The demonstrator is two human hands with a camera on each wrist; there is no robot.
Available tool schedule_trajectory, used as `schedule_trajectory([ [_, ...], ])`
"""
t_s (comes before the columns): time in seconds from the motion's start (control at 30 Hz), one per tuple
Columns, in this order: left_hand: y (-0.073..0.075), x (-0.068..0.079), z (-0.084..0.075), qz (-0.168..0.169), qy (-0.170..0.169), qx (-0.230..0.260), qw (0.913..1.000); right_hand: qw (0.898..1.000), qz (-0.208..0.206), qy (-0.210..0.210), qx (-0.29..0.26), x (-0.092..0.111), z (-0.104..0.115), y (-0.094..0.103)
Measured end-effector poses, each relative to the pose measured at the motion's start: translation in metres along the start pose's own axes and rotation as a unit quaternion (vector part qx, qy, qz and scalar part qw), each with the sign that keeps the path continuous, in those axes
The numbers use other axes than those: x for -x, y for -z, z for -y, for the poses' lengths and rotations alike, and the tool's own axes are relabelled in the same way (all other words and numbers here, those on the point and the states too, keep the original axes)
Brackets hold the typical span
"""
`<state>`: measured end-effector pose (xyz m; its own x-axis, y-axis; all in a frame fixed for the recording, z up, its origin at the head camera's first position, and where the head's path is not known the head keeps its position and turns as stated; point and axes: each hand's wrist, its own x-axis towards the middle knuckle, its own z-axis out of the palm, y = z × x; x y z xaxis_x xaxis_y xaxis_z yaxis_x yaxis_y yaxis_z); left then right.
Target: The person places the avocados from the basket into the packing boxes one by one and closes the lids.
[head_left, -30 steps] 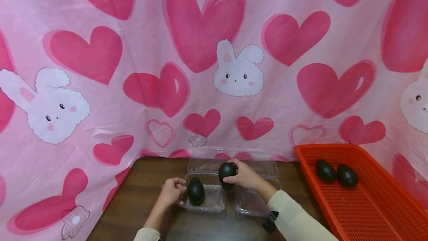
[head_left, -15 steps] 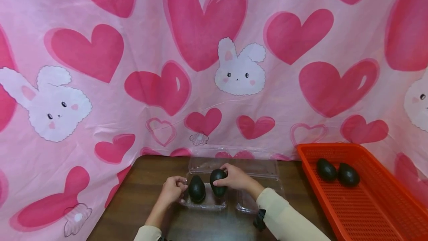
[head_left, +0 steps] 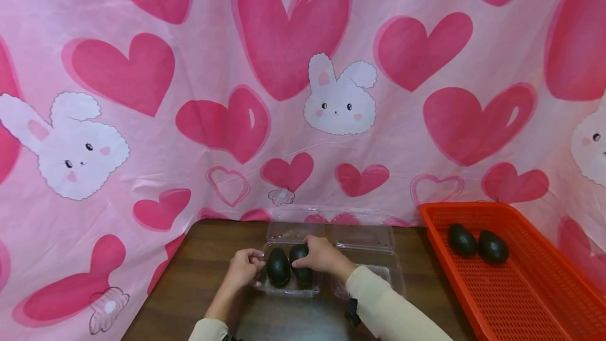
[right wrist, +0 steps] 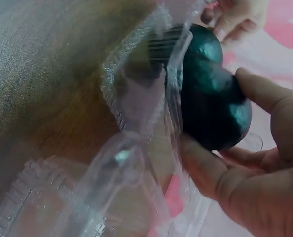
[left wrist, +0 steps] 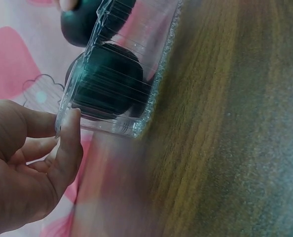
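A clear plastic clamshell box (head_left: pixel 290 292) stands on the table with its lid raised behind it. My left hand (head_left: pixel 243 269) pinches the box's left rim between thumb and fingers, plainly seen in the left wrist view. One dark avocado (head_left: pixel 278 267) rests inside the box on the left. Beside it, a second avocado (head_left: pixel 300 272) is gripped by my right hand (head_left: pixel 324 254), its lower part inside the box. The right wrist view shows thumb and fingers (right wrist: pixel 265 91) around this avocado, close against the first.
A second clear clamshell box (head_left: pixel 379 272) stands open just to the right, under my right forearm. At the right edge, an orange basket (head_left: pixel 516 299) holds two avocados (head_left: pixel 492 247). A pink heart-print cloth (head_left: pixel 331 146) hangs behind the wooden table (head_left: pixel 180 288).
My right hand has moved left and down with its avocado, from above the gap between the boxes into the left box. My left hand has stayed at the rim.
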<state>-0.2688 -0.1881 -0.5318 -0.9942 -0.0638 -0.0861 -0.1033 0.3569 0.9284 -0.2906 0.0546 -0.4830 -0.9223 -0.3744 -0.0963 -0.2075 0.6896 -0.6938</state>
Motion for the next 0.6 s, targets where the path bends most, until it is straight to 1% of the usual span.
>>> schedule_trajectory([
  [0.23, -0.001, 0.001, -0.001, -0.001, -0.001, -0.002, 1.0000, 0.998, -0.015, -0.011, 0.054, -0.003, 0.006, -0.012],
  [0.4, -0.001, 0.001, -0.001, -0.003, -0.001, -0.006, 1.0000, 0.997, -0.022, -0.017, 0.068, -0.007, 0.004, -0.019],
  [0.5, -0.001, 0.001, 0.000, -0.002, -0.007, -0.009, 0.9999, 0.995, -0.033, -0.011, 0.090, -0.009, 0.004, -0.024],
  [0.6, 0.000, 0.001, -0.001, 0.000, -0.008, -0.007, 0.9999, 0.991, -0.048, 0.000, 0.122, -0.009, 0.005, -0.029],
])
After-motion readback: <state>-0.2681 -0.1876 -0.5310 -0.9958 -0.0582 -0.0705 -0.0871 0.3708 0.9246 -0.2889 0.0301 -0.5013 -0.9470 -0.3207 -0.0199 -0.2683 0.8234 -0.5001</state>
